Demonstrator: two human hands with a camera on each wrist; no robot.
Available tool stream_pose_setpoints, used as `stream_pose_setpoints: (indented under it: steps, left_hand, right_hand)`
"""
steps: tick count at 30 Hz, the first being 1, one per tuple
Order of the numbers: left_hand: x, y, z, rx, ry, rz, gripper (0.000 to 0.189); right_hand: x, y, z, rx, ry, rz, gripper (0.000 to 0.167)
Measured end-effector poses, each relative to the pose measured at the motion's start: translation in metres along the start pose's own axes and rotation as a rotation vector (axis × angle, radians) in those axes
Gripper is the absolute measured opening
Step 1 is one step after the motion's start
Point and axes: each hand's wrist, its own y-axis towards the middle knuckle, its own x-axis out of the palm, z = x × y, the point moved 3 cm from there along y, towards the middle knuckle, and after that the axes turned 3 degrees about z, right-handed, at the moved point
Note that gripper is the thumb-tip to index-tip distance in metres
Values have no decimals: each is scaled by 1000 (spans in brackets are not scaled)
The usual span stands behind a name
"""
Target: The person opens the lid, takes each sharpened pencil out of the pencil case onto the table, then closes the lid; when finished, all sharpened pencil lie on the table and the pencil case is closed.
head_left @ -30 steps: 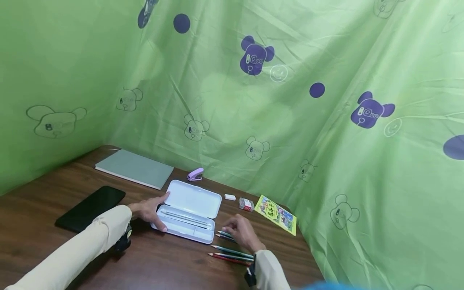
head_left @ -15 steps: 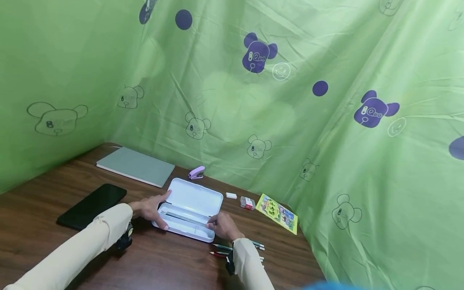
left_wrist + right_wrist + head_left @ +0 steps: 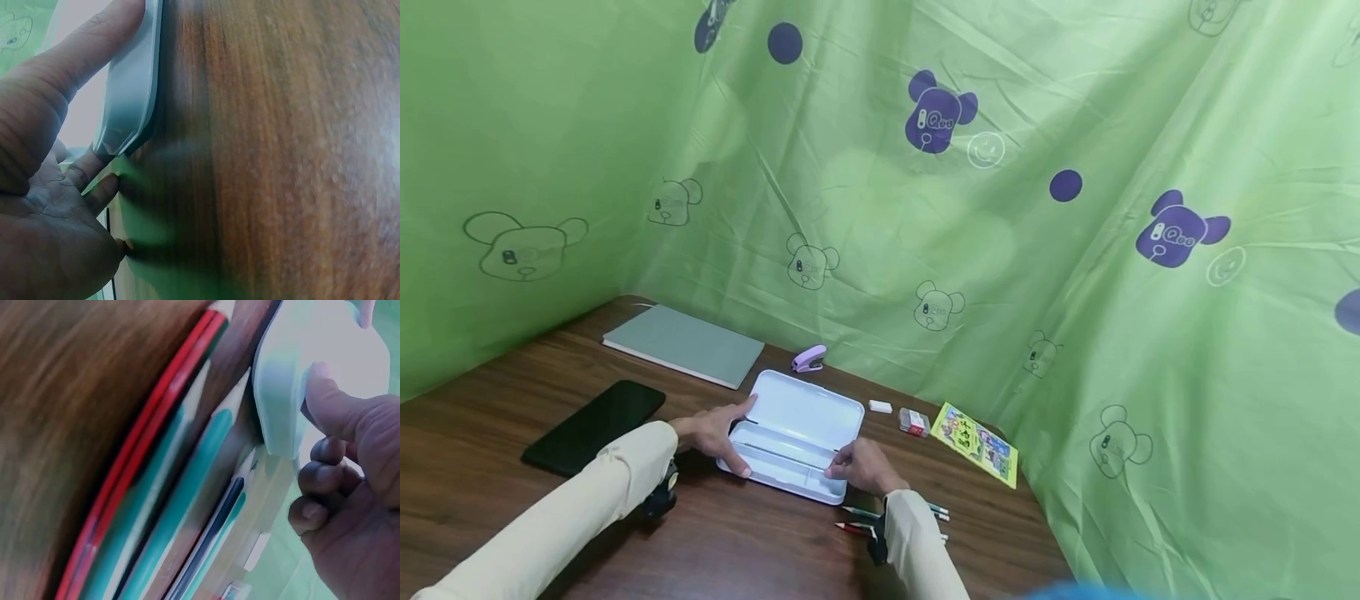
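Note:
A white pencil case [image 3: 808, 407] stands with its lid raised on the wooden table. My left hand [image 3: 715, 432] holds its left end, thumb over the front rim and forefinger at the lid; in the left wrist view the thumb lies along the case wall [image 3: 134, 81]. Inside the case lies a thin pencil [image 3: 782, 456]. My right hand [image 3: 867, 467] is at the case's right end, thumb and fingers pinching the pencil's end, which they mostly hide. Beside the case several pencils, among them a red pencil [image 3: 150, 431] and a teal pencil [image 3: 194, 487], lie below my right wrist.
A dark flat tablet-like object [image 3: 595, 427] lies left, with a grey-green notebook [image 3: 685, 344] behind it. Along the back stand a purple stapler [image 3: 808, 358], a white eraser [image 3: 880, 407], a small clear box [image 3: 913, 422] and a yellow booklet [image 3: 976, 444]. A green curtain [image 3: 880, 208] hangs behind.
My right hand has moved left from above the loose pencils to the case's right end and pinches a pencil there. My left hand keeps its hold on the case.

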Motion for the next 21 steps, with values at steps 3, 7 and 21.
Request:
stream_pose_setpoints:
  steps: [3,7,21]
  left_hand:
    - [1,0,0,-6,-3,2,132]
    - [1,0,0,-3,-13,1,132]
    - [0,-1,0,-4,4,-10,132]
  right_hand:
    - [1,-1,0,8,11,-14,11]
    - [1,-5,2,19,52,-4,11]
    - [-43,-74,49,54,179,142,9]
